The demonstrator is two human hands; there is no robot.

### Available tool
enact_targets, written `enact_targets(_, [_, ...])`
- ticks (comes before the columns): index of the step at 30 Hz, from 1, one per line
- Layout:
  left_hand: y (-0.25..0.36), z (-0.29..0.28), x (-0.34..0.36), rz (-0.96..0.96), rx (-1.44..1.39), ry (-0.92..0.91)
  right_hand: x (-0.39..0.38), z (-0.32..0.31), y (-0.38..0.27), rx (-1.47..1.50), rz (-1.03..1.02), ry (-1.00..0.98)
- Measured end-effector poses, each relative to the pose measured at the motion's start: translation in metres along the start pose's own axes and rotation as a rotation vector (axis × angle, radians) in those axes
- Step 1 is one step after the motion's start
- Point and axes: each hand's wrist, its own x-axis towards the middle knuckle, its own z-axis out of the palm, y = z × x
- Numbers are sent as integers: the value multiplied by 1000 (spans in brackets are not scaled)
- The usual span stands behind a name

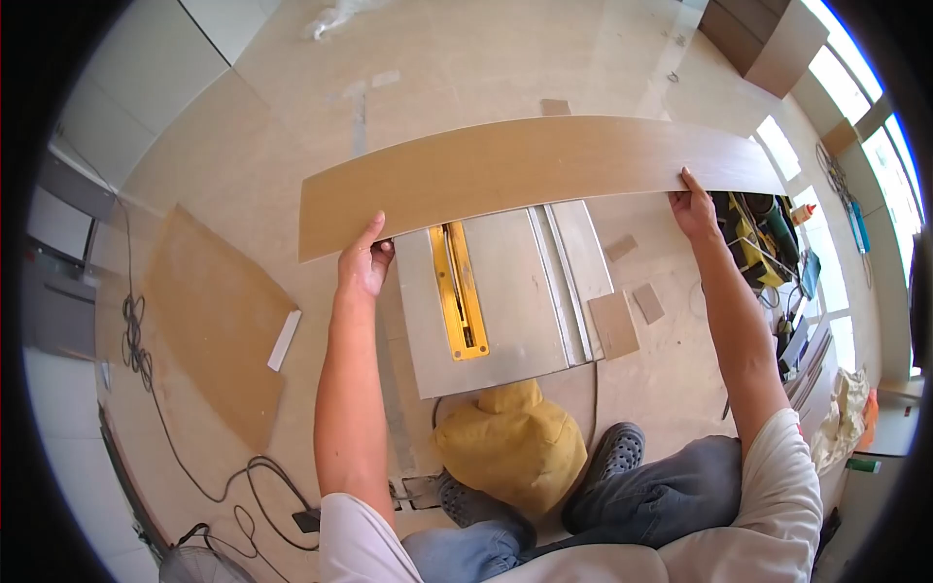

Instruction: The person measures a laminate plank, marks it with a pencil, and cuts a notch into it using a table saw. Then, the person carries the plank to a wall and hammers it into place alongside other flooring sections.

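Observation:
A long brown board (515,160) spans the view in front of me, held up over the far end of a table saw (510,282). My left hand (366,257) grips its near edge toward the left end, thumb on top and fingers underneath. Toward the right end, my right hand (694,206) holds the same edge, also with the thumb above. The saw's grey metal top has a yellow insert plate (455,291) with a slot, and a long groove to the right of it. The board hides the saw's far edge.
A yellow bag (510,447) hangs below the saw between my shoes. A large brown panel (214,321) lies on the floor at left, near black cables (136,335). Small offcuts (613,325) lie right of the saw. A tool bag (758,243) with tools stands farther right.

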Motion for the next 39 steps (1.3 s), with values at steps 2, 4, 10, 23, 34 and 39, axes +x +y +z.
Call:
enact_targets(2, [1,2,-2,-35,2,1,1,-1,-3,-26,-1,32])
enact_targets(4, [-2,6,-10,-38,-7,19,-2,0,-5,-22,0,44])
enact_targets(10, [-5,2,-14,-48,-30,24,-6,-4,-6,-20,18,55])
enact_targets(23, [1,-2,-16,-36,-25,32,-8,-9,0,-37,16,16])
enact_targets(34, [-1,-3,-16,-55,-15,14,-9,-15,-3,-55,17,18])
enact_targets(39, [-1,0,-23,-42,-3,17,-23,-7,-3,-22,-3,32])
